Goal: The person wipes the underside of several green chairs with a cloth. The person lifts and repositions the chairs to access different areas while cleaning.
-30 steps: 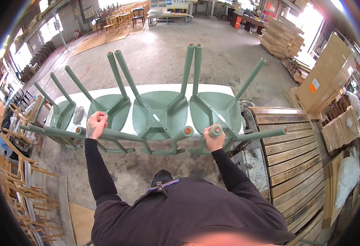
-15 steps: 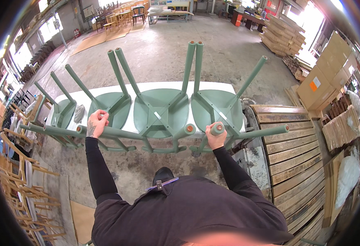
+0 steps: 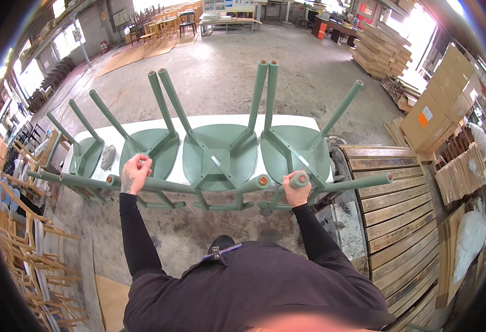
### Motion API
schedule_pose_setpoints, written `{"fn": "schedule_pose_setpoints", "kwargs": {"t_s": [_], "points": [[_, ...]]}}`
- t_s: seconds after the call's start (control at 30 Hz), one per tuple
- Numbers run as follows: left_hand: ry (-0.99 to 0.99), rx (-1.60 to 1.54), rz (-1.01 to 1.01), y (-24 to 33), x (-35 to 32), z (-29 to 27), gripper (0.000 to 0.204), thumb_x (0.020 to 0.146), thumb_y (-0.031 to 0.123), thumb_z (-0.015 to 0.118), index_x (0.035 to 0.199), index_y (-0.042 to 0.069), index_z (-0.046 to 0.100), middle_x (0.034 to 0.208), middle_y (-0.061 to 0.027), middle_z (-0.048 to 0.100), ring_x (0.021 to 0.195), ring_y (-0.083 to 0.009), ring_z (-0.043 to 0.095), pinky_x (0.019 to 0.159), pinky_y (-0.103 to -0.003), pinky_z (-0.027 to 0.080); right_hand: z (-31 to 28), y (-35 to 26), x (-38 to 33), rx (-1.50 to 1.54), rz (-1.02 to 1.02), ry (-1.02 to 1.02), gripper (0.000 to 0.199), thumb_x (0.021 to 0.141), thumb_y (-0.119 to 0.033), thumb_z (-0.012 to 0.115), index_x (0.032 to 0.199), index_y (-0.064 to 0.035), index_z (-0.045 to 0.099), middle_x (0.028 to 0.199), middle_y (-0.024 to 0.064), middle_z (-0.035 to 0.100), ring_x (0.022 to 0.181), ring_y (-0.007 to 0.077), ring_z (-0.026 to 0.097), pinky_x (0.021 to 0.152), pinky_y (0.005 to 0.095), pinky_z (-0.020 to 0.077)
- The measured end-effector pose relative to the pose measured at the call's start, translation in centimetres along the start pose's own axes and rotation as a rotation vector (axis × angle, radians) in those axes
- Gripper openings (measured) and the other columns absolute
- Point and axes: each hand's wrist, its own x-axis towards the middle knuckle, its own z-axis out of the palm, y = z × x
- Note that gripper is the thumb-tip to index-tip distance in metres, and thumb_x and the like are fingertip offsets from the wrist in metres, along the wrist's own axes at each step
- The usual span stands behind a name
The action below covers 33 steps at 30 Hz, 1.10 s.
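Note:
Several green chairs stand upside down in a row on a white-topped surface [image 3: 315,122], legs pointing up. My right hand [image 3: 297,195] is wrapped around a near leg [image 3: 299,180] of the rightmost chair [image 3: 298,134], just below its round end. Over the near side of the second chair from the left [image 3: 166,148] is my left hand [image 3: 136,172]. Its fingers are pinched together; anything between them is too small to make out. Crossed braces span the underside of the middle chair [image 3: 220,135], with a small pale label there. A crumpled grey cloth [image 3: 108,157] lies between two chairs at left.
A slatted wooden platform [image 3: 400,213] is at my right, beside large cardboard boxes [image 3: 439,105]. Unfinished wooden chair frames [image 3: 43,265] are piled at lower left. Stacked flat cardboard [image 3: 381,48] and more chairs [image 3: 162,25] stand farther back. Near legs jut toward me.
The whole scene sits slightly lower and to the right in view. My right hand keeps its hold on the leg; my left fingers stay pinched, shifted slightly.

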Motion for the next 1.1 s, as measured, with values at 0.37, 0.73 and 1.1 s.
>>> {"fn": "schedule_pose_setpoints", "kwargs": {"t_s": [0.37,0.73,1.1], "points": [[-0.188,0.035,0.086,-0.3,0.5,-0.1,0.024,0.095,0.024,0.067,0.105,0.003,0.067,0.070,-0.0083,0.071,0.066,-0.0141,0.069,0.064,-0.030,0.049,-0.2,0.1,0.3,-0.155,-0.008,0.035,0.019,0.080,-0.007,0.077,0.084,-0.0075,0.059,0.077,0.0035,0.063,0.071,0.0165,0.062,0.069,0.0308,0.0504],[-0.562,0.112,0.310,0.1,1.9,-0.6,0.037,0.091,0.023,0.072,0.119,0.001,0.063,0.075,-0.0100,0.071,0.070,-0.0188,0.067,0.072,-0.034,0.050,-0.9,-0.9,0.3,-0.227,0.080,0.109,0.013,0.083,-0.009,0.074,0.087,-0.0080,0.062,0.080,0.0025,0.067,0.075,0.0127,0.064,0.073,0.0317,0.0527],[-0.536,-0.093,0.293,-1.0,1.5,-0.8,0.024,0.100,0.017,0.065,0.114,-0.003,0.060,0.075,-0.0041,0.064,0.064,-0.0059,0.054,0.060,-0.022,0.041,-0.1,-1.4,0.6,-0.207,0.076,0.202,0.025,0.076,-0.019,0.078,0.090,-0.0047,0.062,0.084,0.0114,0.066,0.076,0.0238,0.063,0.074,0.0381,0.0519]]}}
